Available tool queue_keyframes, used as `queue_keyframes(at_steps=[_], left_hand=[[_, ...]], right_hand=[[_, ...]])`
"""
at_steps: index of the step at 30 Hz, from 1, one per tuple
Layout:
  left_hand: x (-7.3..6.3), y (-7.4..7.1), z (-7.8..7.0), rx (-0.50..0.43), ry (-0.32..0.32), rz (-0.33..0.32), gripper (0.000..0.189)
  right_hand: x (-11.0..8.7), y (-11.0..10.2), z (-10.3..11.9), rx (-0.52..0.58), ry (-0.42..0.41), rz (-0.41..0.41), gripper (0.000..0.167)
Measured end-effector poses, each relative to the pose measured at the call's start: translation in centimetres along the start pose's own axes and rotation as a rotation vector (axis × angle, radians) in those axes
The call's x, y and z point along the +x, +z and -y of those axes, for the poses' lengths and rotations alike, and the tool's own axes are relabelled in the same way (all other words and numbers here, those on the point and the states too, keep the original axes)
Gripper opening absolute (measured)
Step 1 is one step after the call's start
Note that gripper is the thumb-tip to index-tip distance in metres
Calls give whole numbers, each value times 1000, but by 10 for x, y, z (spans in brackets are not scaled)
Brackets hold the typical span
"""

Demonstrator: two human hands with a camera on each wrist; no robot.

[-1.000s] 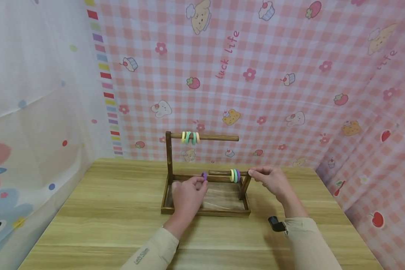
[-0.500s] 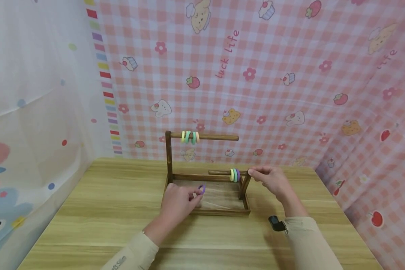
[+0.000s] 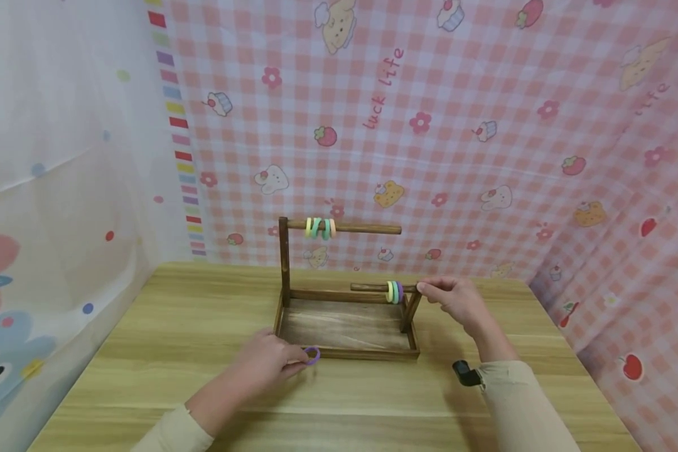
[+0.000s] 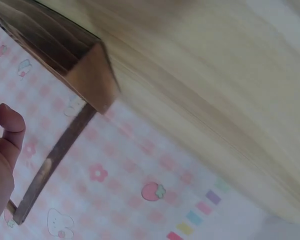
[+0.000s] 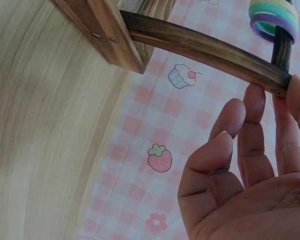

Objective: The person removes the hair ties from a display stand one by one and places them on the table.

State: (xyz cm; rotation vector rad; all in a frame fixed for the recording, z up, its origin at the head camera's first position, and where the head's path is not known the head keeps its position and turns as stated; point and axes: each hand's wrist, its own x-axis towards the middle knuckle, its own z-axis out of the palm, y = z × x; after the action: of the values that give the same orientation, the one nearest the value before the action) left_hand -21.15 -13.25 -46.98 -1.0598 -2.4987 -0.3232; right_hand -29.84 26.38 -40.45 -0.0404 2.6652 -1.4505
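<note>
My left hand (image 3: 265, 359) pinches a purple hair tie (image 3: 313, 356) at the front left edge of a dark wooden rack's tray (image 3: 361, 354). In the left wrist view, only a bit of purple shows at the left border. My right hand (image 3: 457, 302) holds the top of the rack's short post (image 3: 410, 312) between thumb and fingers, where the lower bar (image 3: 367, 287) joins it. Yellow, green and purple hair ties (image 5: 274, 21) hang together on that bar near the post. Several more hair ties (image 3: 320, 228) in yellow, green and peach hang on the upper bar (image 3: 370, 229).
The tall post (image 3: 284, 263) rises at the tray's left end, and its upper bar points right with a free end. A black angled piece (image 3: 466, 373) sticks out at the right sleeve. The wooden table (image 3: 373, 408) meets a pink checked curtain (image 3: 407, 157) behind.
My left hand has drawn the purple hair tie away from the lower bar's free end, back and left over the tray to its front edge. The right hand keeps its hold on the post.
</note>
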Motion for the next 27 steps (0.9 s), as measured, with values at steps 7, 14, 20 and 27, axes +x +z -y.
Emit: queue_keyframes(at_steps=[7,14,20,27], left_hand=[[-11,-4,0,80,58,14,11],[-4,7,-5,140,85,119,10],[3,16,-5,189,128,138,5],[6,22,-4,205,101,188,6]], right_hand=[[0,0,1,-4,5,-1,51],[-1,1,1,2,7,5,51],[0,0,0,8,8,3,49],[1,0,-1,16,12,-1,46]])
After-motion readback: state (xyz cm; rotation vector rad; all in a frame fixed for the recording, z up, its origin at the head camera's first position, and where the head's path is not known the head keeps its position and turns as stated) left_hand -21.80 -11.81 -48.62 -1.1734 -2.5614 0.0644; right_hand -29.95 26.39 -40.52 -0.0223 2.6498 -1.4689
